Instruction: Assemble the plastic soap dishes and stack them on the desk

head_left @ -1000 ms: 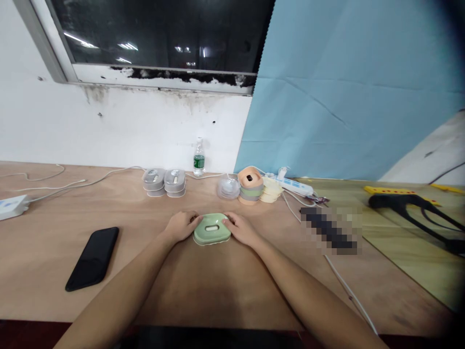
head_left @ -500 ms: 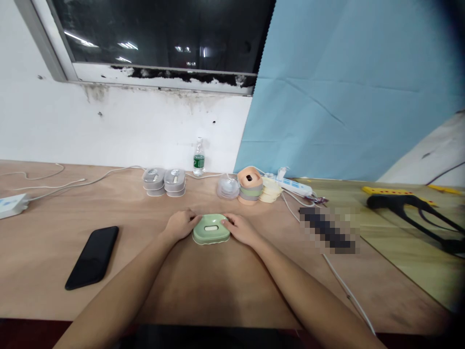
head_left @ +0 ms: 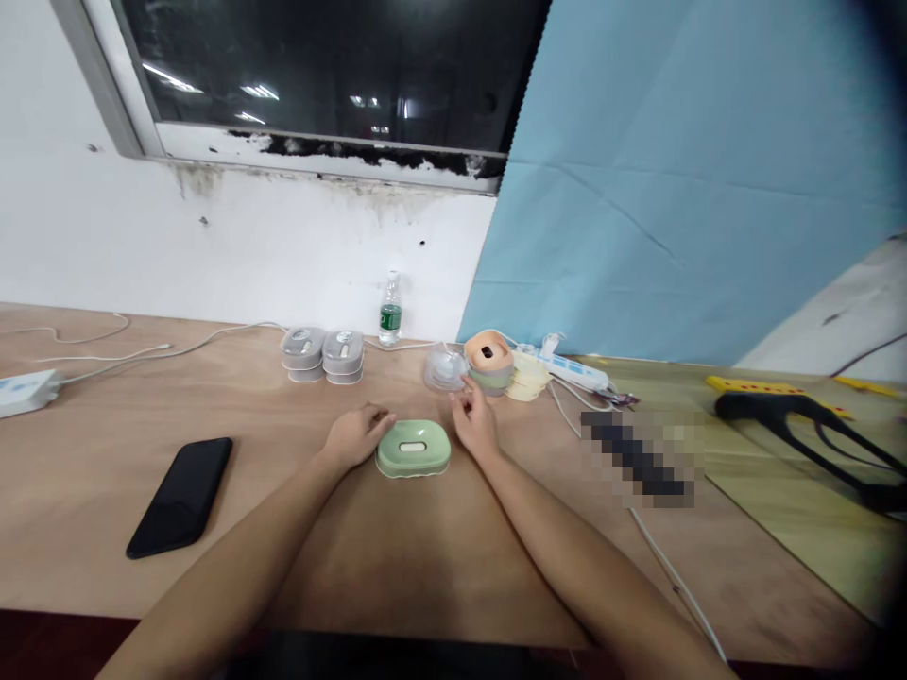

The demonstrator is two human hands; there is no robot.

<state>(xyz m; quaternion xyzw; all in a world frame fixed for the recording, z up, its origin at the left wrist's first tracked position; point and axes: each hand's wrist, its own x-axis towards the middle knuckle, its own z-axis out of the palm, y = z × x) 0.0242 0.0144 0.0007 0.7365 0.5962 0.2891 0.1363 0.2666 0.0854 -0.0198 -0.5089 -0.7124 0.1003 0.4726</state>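
Note:
A green soap dish [head_left: 427, 460] with a pale oval insert in its middle sits on the table in front of me. At its left edge is my left hand [head_left: 356, 437], the thumb on the rim and the other fingers curled behind it, partly hidden. My right hand [head_left: 478, 423] is off the dish, raised to its right with fingers apart and holding nothing. Its fingertips point at a stack of clear plastic pieces [head_left: 445, 366]. Just right of those stand stacked parts, a peach one [head_left: 488, 346] on top, beside a pile of cream pieces [head_left: 528, 374].
Two grey lidded boxes [head_left: 343, 359] and a water bottle [head_left: 390, 316] stand along the wall. A black phone [head_left: 180, 496] lies at the left. White power strips [head_left: 573, 370], cables and a blurred dark object [head_left: 638, 458] are to the right.
My right hand has let go of the dish's right edge and moved up toward the clear pieces. The left hand and the dish stay in place.

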